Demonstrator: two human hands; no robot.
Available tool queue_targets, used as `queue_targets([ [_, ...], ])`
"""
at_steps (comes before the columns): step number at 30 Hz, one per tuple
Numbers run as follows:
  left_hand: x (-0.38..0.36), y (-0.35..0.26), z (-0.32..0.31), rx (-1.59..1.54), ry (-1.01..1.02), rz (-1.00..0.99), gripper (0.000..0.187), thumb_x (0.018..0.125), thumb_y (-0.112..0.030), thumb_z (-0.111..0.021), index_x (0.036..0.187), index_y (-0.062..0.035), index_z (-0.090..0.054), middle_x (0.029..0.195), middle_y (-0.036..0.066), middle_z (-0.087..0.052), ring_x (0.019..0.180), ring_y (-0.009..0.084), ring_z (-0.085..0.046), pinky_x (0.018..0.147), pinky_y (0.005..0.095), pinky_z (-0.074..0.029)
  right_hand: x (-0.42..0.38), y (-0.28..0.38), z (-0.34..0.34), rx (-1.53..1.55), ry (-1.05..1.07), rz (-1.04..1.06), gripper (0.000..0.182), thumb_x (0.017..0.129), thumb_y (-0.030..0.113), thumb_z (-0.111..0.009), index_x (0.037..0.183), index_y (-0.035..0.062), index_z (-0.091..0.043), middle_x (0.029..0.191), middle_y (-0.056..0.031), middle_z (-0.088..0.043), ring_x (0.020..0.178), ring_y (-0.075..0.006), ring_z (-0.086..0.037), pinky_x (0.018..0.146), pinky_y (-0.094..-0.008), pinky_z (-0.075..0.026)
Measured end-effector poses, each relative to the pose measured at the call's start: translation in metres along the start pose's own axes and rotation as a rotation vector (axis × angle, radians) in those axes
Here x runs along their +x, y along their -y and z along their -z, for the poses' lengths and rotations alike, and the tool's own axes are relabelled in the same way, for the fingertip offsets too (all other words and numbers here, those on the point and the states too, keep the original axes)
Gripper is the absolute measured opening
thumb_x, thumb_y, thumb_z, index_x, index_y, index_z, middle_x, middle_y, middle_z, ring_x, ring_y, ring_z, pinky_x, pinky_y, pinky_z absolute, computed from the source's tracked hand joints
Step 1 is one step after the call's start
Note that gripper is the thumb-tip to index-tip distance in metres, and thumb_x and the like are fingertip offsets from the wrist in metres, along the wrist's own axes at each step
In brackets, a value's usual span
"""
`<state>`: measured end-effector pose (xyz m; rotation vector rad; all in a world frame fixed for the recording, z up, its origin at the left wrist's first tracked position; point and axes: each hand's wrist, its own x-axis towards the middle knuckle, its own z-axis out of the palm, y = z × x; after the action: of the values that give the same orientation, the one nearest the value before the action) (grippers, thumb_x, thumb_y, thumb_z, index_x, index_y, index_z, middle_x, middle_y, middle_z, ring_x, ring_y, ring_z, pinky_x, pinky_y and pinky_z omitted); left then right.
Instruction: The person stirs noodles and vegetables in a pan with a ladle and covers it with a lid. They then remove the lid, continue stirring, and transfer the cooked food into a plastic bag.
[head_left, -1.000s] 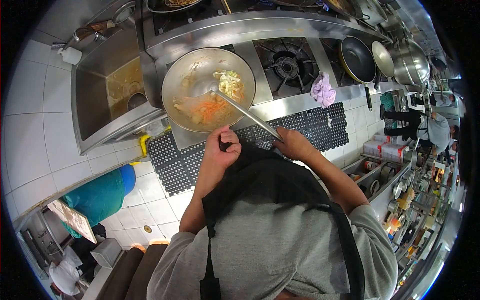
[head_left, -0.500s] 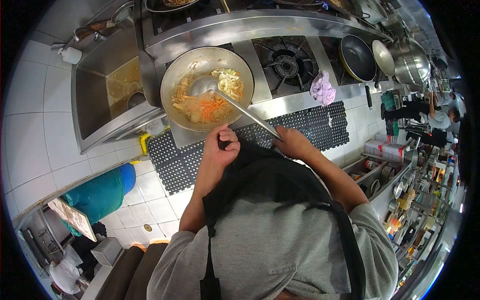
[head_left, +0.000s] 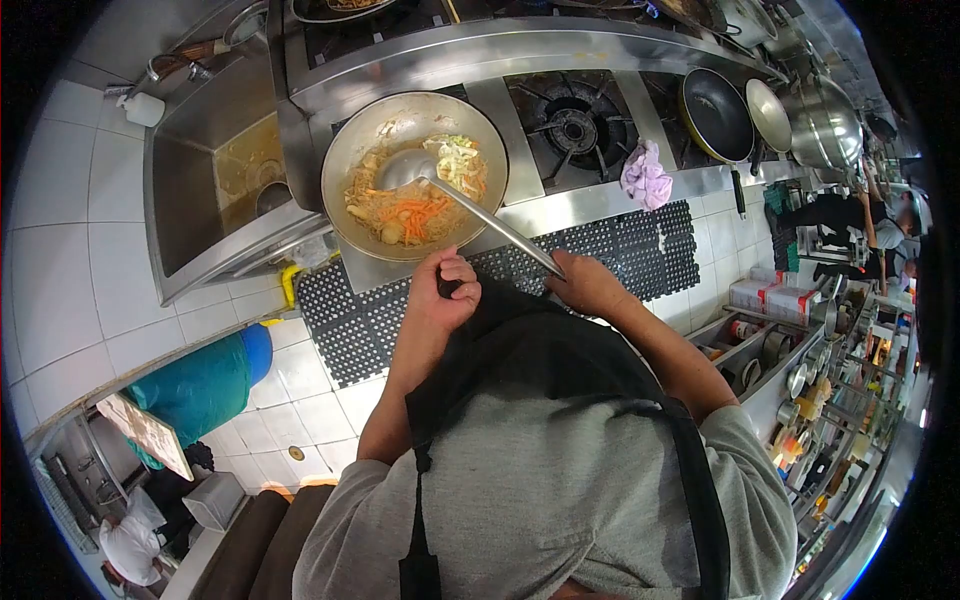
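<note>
Head view, ladle (head_left: 488, 221): pointing up-left into wok (head_left: 440, 110), long axis diagonal.
Right hand (head_left: 590, 287): gripping it.
Left hand (head_left: 438, 306): curled; hold unclear.

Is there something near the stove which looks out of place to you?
Yes, the crumpled cloth: it lies at the stove edge, close to a bare burner, an odd spot for fabric that might scorch.

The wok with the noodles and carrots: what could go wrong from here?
The left hand is curled right by the rim of the wok, so it might get burned if the metal is hot. A brisk push of the ladle by the right hand could spill food. The cloth beside the burner might scorch if that were lit.
</note>
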<state>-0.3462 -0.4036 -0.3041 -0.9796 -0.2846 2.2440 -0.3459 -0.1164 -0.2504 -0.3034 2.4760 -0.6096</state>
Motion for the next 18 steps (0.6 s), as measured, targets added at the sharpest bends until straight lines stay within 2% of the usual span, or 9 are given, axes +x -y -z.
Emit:
queue_targets([
  [8,0.0,0.001,0.003,0.044,-0.041,-0.028,0.023,0.097,-0.018,-0.064,0.077,-0.0168,-0.053,0.062,-0.01,-0.05,0.05,0.0041,-0.049,0.046,0.026,-0.026,-0.002,-0.005,-0.007,0.008,-0.025,0.009,0.03,0.093,0.023,-0.071,0.107,0.0012,-0.057,0.094,-0.03,-0.069,0.094,-0.0504,-0.067,0.085,-0.0579,-0.052],
  [10,0.001,-0.002,0.012,0.085,-0.06,-0.049,0.023,0.098,-0.02,-0.065,0.078,-0.0166,-0.054,0.062,-0.01,-0.05,0.05,0.0043,-0.049,0.046,0.026,-0.026,-0.007,0.001,-0.005,0.076,-0.095,0.005,0.028,0.092,0.025,-0.07,0.102,0.0021,-0.058,0.091,-0.028,-0.068,0.091,-0.0501,-0.066,0.08,-0.0572,-0.051],
  [13,0.004,-0.005,0.029,0.162,-0.005,0.012,0.021,0.101,-0.024,-0.065,0.085,-0.0132,-0.056,0.063,-0.01,-0.05,0.049,0.0042,-0.049,0.047,0.0255,-0.027,-0.013,0.006,-0.001,0.121,-0.136,-0.069,0.028,0.092,0.026,-0.071,0.1,0.0025,-0.059,0.086,-0.0274,-0.068,0.088,-0.0503,-0.066,0.077,-0.056,-0.051],
  [18,0.001,-0.008,0.028,0.191,0.026,0.059,0.022,0.102,-0.026,-0.064,0.086,-0.013,-0.057,0.063,-0.01,-0.049,0.049,0.0035,-0.048,0.046,0.0243,-0.027,0.009,0.014,0.015,0.095,-0.222,0.023,0.029,0.092,0.025,-0.071,0.098,-0.0004,-0.058,0.083,-0.0287,-0.067,0.085,-0.0509,-0.066,0.074,-0.0562,-0.05],
])
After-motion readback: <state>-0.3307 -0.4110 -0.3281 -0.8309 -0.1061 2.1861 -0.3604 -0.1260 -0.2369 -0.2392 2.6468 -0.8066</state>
